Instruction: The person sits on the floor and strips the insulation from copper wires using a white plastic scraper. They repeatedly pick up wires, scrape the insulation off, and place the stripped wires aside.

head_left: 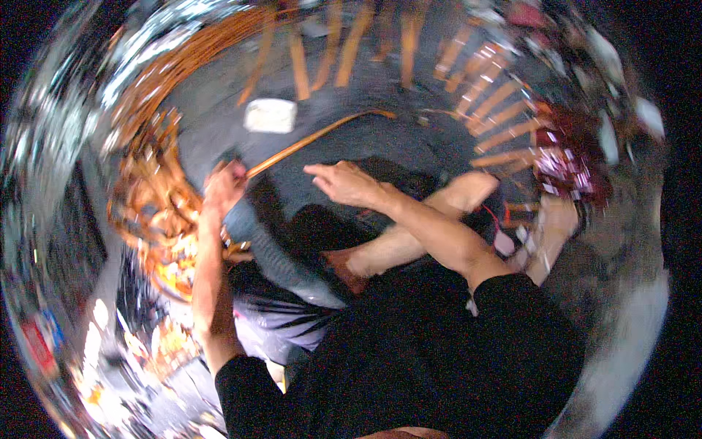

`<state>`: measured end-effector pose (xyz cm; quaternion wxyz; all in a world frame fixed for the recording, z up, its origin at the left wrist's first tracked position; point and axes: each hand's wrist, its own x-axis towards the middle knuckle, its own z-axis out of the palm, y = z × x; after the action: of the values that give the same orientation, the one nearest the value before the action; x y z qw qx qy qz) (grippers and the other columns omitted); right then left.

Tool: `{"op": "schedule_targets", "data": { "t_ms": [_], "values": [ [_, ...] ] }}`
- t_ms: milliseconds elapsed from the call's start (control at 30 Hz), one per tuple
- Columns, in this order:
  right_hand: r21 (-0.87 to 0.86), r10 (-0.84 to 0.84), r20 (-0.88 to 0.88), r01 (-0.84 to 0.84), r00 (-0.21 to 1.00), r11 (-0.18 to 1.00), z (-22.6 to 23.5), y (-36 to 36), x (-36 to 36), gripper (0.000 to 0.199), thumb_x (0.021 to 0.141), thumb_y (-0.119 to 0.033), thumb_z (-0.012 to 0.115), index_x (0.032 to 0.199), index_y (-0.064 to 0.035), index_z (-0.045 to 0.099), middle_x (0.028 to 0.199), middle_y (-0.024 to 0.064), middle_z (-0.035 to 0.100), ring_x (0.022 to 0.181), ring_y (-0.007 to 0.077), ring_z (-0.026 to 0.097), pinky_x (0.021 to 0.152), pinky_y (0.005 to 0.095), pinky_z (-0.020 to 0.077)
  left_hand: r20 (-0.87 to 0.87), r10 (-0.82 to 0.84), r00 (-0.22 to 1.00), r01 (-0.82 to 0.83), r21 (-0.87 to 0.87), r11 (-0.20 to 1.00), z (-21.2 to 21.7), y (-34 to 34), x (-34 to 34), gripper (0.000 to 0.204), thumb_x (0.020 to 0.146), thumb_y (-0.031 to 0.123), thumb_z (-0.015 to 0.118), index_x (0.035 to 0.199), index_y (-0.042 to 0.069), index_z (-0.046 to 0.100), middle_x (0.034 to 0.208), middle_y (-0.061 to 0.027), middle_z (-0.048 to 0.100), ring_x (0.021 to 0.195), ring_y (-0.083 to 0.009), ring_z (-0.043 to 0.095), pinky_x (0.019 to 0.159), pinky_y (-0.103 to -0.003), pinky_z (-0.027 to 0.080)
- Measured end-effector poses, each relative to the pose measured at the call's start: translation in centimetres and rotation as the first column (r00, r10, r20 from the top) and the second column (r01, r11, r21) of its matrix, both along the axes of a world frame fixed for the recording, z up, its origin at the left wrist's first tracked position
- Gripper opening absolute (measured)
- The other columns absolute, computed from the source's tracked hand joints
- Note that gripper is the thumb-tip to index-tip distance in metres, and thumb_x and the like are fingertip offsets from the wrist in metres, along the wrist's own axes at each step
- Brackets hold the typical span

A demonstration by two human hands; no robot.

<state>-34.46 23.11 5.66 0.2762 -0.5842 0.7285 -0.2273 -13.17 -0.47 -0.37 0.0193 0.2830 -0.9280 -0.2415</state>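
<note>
Currently left hand [225, 184] grips the cane [303, 144] at one end, over the floor [417, 143]; right hand [345, 184] empty (index out). Slack grip, unsupported tip: could swing into white block [270, 115].

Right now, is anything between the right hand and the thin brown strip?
Nothing visible: dark floor shows between the right hand and the thin brown strip held in the left hand. The white object lies beyond it.

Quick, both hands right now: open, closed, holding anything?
Left hand: closed, holding one end of a thin orange-brown stick.
Right hand: one finger extended, nothing visibly held; too blurred to tell open or closed.
</note>
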Motion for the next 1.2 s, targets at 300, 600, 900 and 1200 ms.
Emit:
{"op": "schedule_targets", "data": {
  "t_ms": [300,600,900,1200],
  "values": [
    [-0.193,-0.235,0.208,0.275,0.949,0.942,-3.9,8.8,-1.7,0.03,0.09,-0.022,0.054,0.116,-0.0078,0.062,0.092,0.0211,0.067,0.084,0.0384,0.065,0.076,0.0499,0.05,-0.069,-0.099,0.993,0.101,0.016,0.995,-3.3,-1.9,1.1,0.018,0.084,0.017,0.061,0.092,0.002,0.056,0.082,-0.0217,0.063,0.078,-0.0384,0.062,0.069,-0.046,0.048],
    [-0.525,-0.251,0.014,0.221,0.968,0.822,-8.1,6.7,0.5,0.016,0.085,-0.024,0.056,0.085,-0.0088,0.057,0.068,0.0149,0.058,0.07,0.0353,0.061,0.061,0.048,0.0465,0.122,-0.232,0.965,0.107,0.627,0.772,7.0,-2.6,-7.5,0.016,0.087,0.019,0.057,0.098,0.006,0.058,0.078,0.0022,0.055,0.066,-0.0103,0.048,0.059,-0.027,0.041],
    [-0.529,-0.307,0.12,0.322,0.944,0.785,-10.0,6.3,0.3,0.015,0.077,-0.023,0.059,0.076,-0.0083,0.055,0.064,0.0134,0.058,0.064,0.0333,0.061,0.058,0.0456,0.0467,-0.302,-0.684,0.664,0.747,0.318,0.584,36.1,35.1,-36.0,0.03,0.091,0.017,0.055,0.116,0.003,0.06,0.113,-0.0026,0.061,0.106,-0.0126,0.054,0.094,-0.027,0.04],
    [-0.491,-0.191,0.215,0.275,0.958,0.826,-6.0,9.5,-0.4,0.017,0.081,-0.024,0.06,0.084,-0.0077,0.057,0.068,0.0138,0.059,0.065,0.0296,0.058,0.06,0.0431,0.0455,-0.602,-0.747,0.284,0.955,0.251,0.16,39.8,55.8,-42.2,0.036,0.089,0.029,0.058,0.117,0.006,0.06,0.095,-0.0029,0.06,0.089,-0.014,0.056,0.08,-0.029,0.045]
  ]
}}
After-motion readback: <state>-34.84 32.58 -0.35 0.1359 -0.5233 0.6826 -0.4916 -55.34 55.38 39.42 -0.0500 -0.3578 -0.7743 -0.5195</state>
